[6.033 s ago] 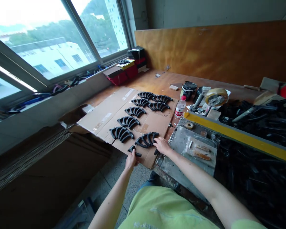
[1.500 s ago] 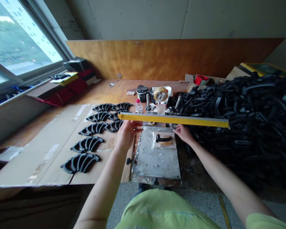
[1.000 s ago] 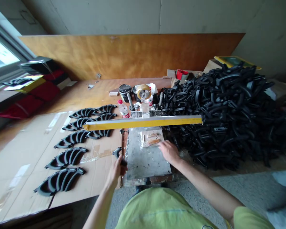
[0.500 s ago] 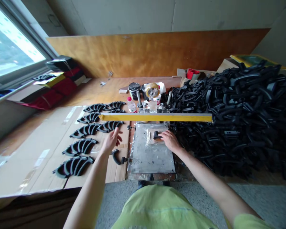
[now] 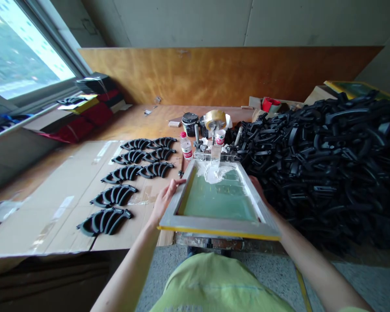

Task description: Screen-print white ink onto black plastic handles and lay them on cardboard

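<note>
Screen frame (image 5: 219, 203): grey rails around a green mesh, yellow along the near edge, directly before you at the desk (image 5: 162, 117), between your two hands.
Left hand (image 5: 167, 198): your fingers are curled about the left rail and grip it; some are hidden beneath.
Right hand (image 5: 257, 187): at the right rail, mostly behind it; how tightly your fingers are closed cannot be told.
White paste (image 5: 211, 174): smeared over the mesh's far end, just by a pale upright block (image 5: 216, 154).
Black curved parts: arranged in fans (image 5: 104, 222) on cardboard (image 5: 65, 225) to your left, and heaped in a pile (image 5: 312, 151) to your right.
Step at the frame: you seem to be guiding it by its side rails; whether it rests on anything underneath is hidden.
Next move at the rails: probably calls for even, steady support from both sides, without jolting the paste.
</note>
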The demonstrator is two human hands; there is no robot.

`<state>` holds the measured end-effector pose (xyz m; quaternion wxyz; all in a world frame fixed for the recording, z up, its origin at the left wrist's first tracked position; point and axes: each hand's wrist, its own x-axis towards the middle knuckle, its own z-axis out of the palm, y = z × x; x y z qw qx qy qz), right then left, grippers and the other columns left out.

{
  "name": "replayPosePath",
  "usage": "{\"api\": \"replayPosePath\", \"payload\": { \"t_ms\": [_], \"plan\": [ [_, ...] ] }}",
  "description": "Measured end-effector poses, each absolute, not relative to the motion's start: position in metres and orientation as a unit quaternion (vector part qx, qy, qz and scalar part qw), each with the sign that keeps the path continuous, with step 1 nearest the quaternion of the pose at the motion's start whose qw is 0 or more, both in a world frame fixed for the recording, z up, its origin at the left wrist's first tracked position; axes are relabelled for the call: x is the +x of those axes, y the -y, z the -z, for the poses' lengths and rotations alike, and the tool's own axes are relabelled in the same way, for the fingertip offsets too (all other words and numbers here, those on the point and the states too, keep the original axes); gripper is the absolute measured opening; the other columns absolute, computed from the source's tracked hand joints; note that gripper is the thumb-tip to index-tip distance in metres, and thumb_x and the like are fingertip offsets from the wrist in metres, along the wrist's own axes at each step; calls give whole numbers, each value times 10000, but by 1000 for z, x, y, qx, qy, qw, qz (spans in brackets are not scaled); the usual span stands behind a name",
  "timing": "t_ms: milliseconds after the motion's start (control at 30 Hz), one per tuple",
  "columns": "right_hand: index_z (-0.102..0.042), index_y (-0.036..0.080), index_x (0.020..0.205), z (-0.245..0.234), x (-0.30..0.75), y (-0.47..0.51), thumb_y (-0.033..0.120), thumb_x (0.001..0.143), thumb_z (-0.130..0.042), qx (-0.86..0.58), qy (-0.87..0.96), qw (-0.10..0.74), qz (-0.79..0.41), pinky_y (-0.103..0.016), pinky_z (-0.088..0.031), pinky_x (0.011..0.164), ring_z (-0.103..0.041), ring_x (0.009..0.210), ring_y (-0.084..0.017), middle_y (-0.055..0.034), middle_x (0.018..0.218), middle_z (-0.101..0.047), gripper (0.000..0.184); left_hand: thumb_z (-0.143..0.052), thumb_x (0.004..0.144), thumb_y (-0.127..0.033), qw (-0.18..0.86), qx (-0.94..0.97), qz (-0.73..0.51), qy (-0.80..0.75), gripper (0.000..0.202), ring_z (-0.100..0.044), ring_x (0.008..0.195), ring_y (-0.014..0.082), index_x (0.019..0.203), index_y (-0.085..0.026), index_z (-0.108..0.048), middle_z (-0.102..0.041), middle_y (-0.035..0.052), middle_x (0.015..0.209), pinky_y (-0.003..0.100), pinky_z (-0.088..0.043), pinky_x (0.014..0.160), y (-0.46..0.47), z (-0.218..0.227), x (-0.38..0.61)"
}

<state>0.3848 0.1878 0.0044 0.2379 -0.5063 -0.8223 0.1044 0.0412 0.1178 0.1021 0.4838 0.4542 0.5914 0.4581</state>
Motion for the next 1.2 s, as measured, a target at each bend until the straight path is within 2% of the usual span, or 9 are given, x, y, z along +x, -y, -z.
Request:
{"api": "replayPosePath", "payload": {
  "t_ms": [100,200,267,367,433,733,900,1033,1200],
  "plan": [
    [-631,108,1139,-30,383,-214,148,874,-446,-575,756,311,-29,-351,-441,958,-549,1062,-218,-132,1152,-593,326,-619,708,-620,530,420,-407,-614,708,-605,738,190,1253,-170,-591,-680,38,842,243,-447,620,-99,-54,39],
    [-493,146,1305,-54,340,-247,182,811,-611,-524,797,301,3,-400,-391,1022,-431,1228,-266,-148,1342,-448,509,-655,696,-562,531,403,-411,-622,794,-572,625,160,1370,-183,-475,-632,0,705,235,-425,576,-93,-11,43],
    [-524,154,1250,-61,307,-265,170,802,-627,-490,841,228,-1,-388,-427,957,-467,1168,-270,-141,1251,-514,460,-657,706,-529,517,402,-410,-635,755,-558,600,155,1357,-184,-493,-611,-9,675,240,-422,573,-94,6,45],
    [-614,149,1022,-56,277,-273,152,838,-569,-485,867,112,-30,-339,-459,804,-556,959,-243,-113,983,-625,189,-653,714,-513,512,399,-406,-644,705,-573,624,163,1328,-192,-524,-620,-5,701,249,-440,594,-96,16,45],
    [-621,144,910,-47,273,-263,160,870,-520,-480,872,85,-41,-320,-446,761,-565,880,-226,-105,888,-637,109,-647,722,-513,514,401,-405,-641,683,-590,670,171,1316,-195,-534,-637,4,745,254,-455,624,-96,20,43],
    [-591,170,767,-51,303,-200,88,820,-498,-247,961,87,-90,-282,-401,684,-525,782,-185,-54,779,-603,135,-596,772,-542,517,421,-400,-629,673,-600,723,166,1330,-178,-502,-654,28,823,251,-458,663,-95,33,38],
    [-627,162,846,-39,297,-207,64,830,-470,-337,926,161,-63,-302,-421,734,-531,860,-202,-74,850,-619,186,-611,750,-556,524,410,-411,-624,688,-555,598,140,1306,-161,-516,-619,2,723,232,-419,556,-94,23,40],
    [-637,142,973,-21,306,-185,40,841,-438,-297,935,186,-61,-333,-437,845,-526,990,-214,-100,972,-630,260,-606,758,-555,536,404,-408,-619,696,-550,586,133,1327,-171,-490,-629,4,731,222,-400,531,-93,18,41],
    [-641,200,1040,-40,303,-208,163,881,-525,-336,917,194,-94,-298,-467,758,-572,852,-183,-47,892,-637,200,-638,723,-571,546,393,-405,-619,738,-568,597,143,1328,-175,-489,-648,10,738,221,-405,525,-93,3,40]
  ]
}}
